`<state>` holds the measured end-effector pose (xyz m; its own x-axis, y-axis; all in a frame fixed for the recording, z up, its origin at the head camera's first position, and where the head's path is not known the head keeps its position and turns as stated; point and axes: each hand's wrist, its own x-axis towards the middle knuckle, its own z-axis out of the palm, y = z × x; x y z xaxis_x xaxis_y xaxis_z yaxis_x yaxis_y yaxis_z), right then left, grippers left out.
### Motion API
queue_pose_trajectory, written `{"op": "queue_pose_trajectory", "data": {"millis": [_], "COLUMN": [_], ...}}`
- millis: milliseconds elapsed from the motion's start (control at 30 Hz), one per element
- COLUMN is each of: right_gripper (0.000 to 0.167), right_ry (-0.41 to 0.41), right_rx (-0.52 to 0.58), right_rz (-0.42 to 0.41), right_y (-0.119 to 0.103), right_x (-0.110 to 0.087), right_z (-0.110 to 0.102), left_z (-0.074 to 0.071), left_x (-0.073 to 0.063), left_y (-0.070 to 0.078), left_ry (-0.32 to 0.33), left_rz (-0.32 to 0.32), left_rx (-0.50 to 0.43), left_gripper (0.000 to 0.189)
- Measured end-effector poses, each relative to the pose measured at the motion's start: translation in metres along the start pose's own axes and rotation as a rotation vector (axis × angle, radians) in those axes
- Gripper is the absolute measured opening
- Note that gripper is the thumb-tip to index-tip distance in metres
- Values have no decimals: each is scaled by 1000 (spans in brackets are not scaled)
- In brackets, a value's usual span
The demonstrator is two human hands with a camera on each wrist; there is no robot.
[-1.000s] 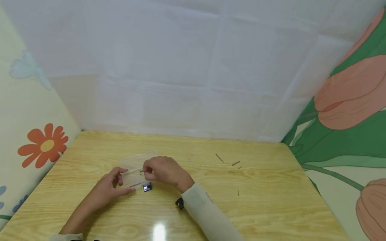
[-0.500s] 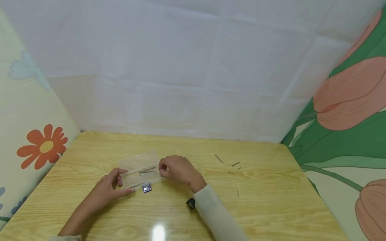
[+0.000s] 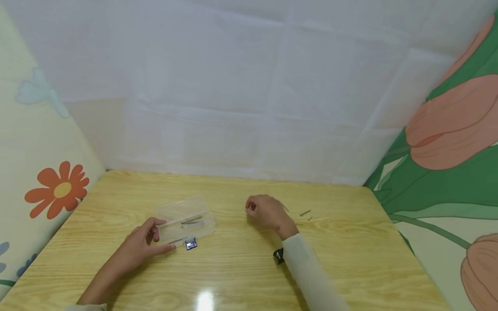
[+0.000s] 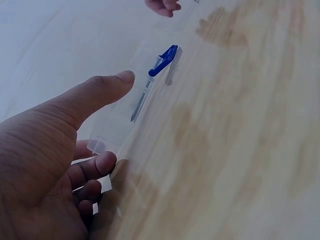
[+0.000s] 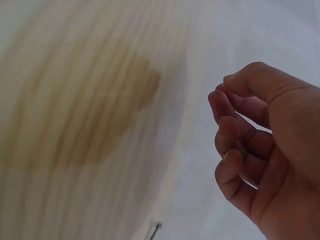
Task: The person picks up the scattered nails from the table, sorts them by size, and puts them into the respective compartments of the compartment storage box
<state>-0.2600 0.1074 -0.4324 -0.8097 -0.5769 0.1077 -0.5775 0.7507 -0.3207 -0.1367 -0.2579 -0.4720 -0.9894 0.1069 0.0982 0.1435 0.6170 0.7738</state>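
Note:
A clear plastic box (image 3: 208,226) with its lid raised lies on the table at the left. Several nails (image 3: 192,221) are inside it, and a blue latch (image 3: 191,244) sits on its front edge. My left hand (image 3: 142,239) grips the box's left end between thumb and fingers; the left wrist view shows a pointed nail (image 4: 138,107) through the wall. My right hand (image 3: 267,212) hangs over the table right of the box, with loosely curled fingers holding nothing visible. Just beyond it lie loose nails (image 3: 305,213); one nail head (image 5: 156,227) shows low in the right wrist view.
A wooden-patterned table (image 3: 233,268) carries everything. White sheeting (image 3: 233,108) stands behind it, with flower-printed panels (image 3: 439,181) at both sides. A black wrist device (image 3: 278,255) is at the right sleeve. The right arm hides part of the table.
My right hand has moved from over the box to the right, towards the loose nails, uncovering the nails inside the box. The left hand stays at the box's left end.

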Motion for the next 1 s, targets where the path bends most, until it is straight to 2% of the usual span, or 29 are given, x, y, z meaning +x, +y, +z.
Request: {"op": "queue_pose_trajectory", "data": {"millis": [267, 400, 667, 1000], "right_gripper": [8, 5, 5, 7], "right_ry": [91, 119, 102, 67], "right_rx": [-22, -60, -115, -167], "right_rz": [144, 171, 210, 215], "right_y": [44, 59, 72, 81], "right_x": [-14, -16, -16, -19], "right_z": [-12, -15, -20, -22], "left_z": [0, 0, 0, -1], "left_x": [-1, 0, 0, -1], "left_y": [0, 0, -1, 1], "left_ry": [4, 0, 5, 1], "left_rz": [6, 3, 13, 5], "left_rx": [14, 7, 10, -2], "left_gripper": [63, 63, 61, 60]}}
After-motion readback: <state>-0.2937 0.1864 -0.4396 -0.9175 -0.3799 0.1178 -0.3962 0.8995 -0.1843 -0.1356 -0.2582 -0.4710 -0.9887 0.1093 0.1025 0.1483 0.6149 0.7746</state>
